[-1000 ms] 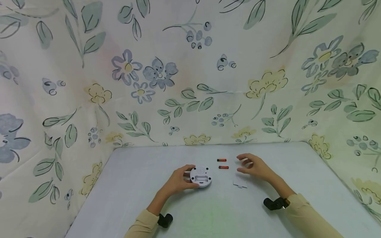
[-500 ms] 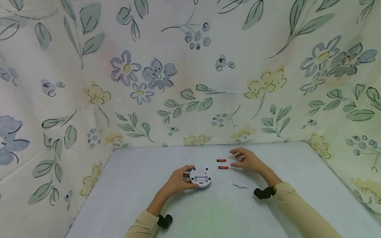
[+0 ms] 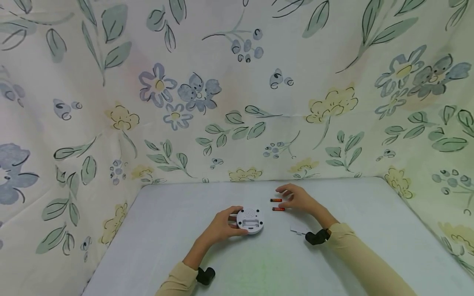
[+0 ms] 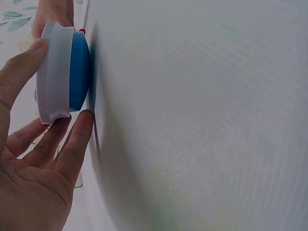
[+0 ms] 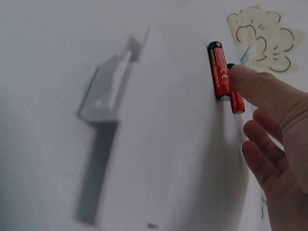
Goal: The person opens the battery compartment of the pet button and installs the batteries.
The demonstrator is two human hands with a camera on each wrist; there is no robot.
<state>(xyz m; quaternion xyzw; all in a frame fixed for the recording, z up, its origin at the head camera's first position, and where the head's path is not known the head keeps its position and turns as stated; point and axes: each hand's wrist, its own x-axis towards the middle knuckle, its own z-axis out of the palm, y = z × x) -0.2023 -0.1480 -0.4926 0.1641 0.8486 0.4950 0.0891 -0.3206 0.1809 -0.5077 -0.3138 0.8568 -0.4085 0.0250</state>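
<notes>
My left hand [image 3: 220, 225] grips a round white device [image 3: 250, 214] by its edge, thumb on one side and fingers on the other. Its back faces up, showing an uncovered battery compartment, small speaker holes and dark feet. The left wrist view shows its blue front [image 4: 79, 72] turned toward the tabletop, close over it. Two red-and-black batteries lie to the right of the device: a farther battery [image 3: 275, 200] and a nearer battery [image 3: 278, 209]. My right hand [image 3: 300, 199] hovers beside them, thumb close to the nearer one and fingers spread apart, holding nothing.
A white battery cover [image 3: 297, 230] with a small tab lies on the white tabletop [image 3: 166, 246], below my right wrist and its black camera [image 3: 317, 237]. A floral cloth [image 3: 237, 90] hangs behind the table.
My right hand has moved left, from above the battery cover to the batteries. My left hand and the device have stayed in place.
</notes>
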